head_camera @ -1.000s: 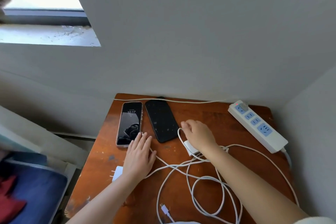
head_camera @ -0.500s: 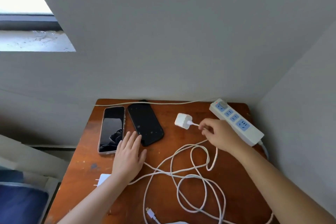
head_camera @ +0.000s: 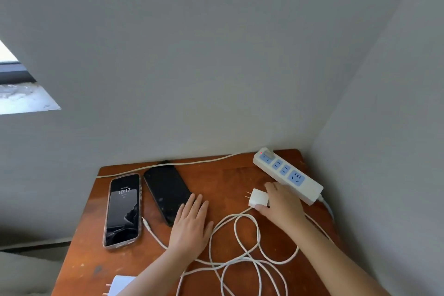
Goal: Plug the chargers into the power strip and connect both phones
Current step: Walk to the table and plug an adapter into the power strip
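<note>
Right hand: closed round charger, prongs pointing left, just beside strip. Left hand: flat, open, empty, fingertips on dark phone. Lit phone alongside. Second charger at near table edge. Cables looped between.

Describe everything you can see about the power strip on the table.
The power strip is a long white plastic bar with four blue socket faces in a row and a switch with a small red light at its far end. It lies flat at the table's back right corner, angled along the right wall. A white lead leaves its near end. All sockets look empty. The right hand, holding a white charger, is just in front of it.
</note>
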The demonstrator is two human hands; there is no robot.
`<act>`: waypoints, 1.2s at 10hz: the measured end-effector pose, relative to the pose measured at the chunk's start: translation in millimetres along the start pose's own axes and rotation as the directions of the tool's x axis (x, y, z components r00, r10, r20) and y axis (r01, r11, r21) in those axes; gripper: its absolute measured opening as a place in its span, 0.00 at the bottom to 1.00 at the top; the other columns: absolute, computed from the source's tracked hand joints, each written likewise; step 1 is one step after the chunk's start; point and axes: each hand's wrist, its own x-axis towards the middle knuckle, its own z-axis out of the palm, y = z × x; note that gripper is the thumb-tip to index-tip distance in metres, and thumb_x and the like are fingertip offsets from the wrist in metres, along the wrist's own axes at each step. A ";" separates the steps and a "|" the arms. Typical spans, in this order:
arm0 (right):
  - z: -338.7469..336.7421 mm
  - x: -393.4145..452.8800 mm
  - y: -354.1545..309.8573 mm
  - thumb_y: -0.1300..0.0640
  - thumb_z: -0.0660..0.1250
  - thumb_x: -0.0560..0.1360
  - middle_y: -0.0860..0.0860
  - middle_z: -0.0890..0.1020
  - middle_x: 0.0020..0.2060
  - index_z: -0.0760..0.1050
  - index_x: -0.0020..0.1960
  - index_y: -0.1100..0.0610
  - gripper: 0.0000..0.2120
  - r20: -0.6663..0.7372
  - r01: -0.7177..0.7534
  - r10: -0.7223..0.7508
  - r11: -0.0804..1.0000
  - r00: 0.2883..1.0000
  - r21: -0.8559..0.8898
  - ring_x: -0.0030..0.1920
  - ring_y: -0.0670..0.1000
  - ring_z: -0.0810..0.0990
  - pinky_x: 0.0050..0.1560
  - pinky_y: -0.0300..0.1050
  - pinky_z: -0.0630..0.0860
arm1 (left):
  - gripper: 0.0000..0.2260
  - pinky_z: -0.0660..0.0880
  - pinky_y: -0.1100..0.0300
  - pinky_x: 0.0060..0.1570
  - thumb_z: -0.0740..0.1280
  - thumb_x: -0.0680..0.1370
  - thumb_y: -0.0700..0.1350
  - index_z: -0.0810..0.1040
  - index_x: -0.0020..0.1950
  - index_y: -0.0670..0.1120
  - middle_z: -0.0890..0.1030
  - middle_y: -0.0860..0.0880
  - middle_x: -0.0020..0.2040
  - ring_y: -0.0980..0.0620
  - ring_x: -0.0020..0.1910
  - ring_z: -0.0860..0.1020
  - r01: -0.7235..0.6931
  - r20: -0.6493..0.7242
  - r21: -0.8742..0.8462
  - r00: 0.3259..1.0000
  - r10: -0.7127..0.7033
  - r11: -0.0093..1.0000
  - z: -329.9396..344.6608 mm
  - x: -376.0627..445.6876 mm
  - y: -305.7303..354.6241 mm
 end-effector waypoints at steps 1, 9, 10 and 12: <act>3.9 10.9 -9.5 0.45 0.66 0.73 0.52 0.72 0.65 0.61 0.69 0.53 0.29 0.112 0.033 -0.032 0.999 0.993 -0.011 0.64 0.53 0.71 0.63 0.47 0.69 | 0.25 0.36 0.56 0.68 0.50 0.80 0.56 0.49 0.74 0.50 0.48 0.50 0.76 0.51 0.74 0.40 -0.023 -0.002 0.015 1.000 0.023 1.000 -4.3 2.8 0.7; -80.4 64.0 45.9 0.58 0.71 0.70 0.60 0.81 0.49 0.78 0.53 0.62 0.13 0.110 0.050 -0.048 0.999 0.993 -0.014 0.47 0.57 0.80 0.39 0.40 0.67 | 0.24 0.36 0.58 0.67 0.46 0.80 0.56 0.48 0.74 0.50 0.49 0.51 0.76 0.52 0.74 0.44 -0.096 -0.039 -0.030 0.995 0.094 0.995 24.0 63.3 20.1; -81.8 69.5 40.3 0.56 0.71 0.71 0.59 0.82 0.50 0.77 0.55 0.60 0.15 0.128 0.037 -0.030 0.998 0.991 -0.048 0.47 0.57 0.81 0.40 0.42 0.71 | 0.24 0.35 0.58 0.67 0.47 0.80 0.56 0.49 0.74 0.49 0.50 0.51 0.76 0.52 0.74 0.44 -0.098 -0.041 -0.054 0.994 0.096 0.994 22.9 62.4 20.1; -88.5 79.8 28.1 0.52 0.70 0.72 0.57 0.81 0.54 0.74 0.60 0.58 0.19 0.203 0.023 0.020 0.978 0.979 -0.207 0.52 0.56 0.80 0.50 0.47 0.75 | 0.24 0.35 0.59 0.67 0.47 0.80 0.56 0.49 0.74 0.49 0.50 0.51 0.76 0.52 0.74 0.44 -0.100 -0.043 -0.064 0.994 0.098 0.993 23.0 63.2 18.8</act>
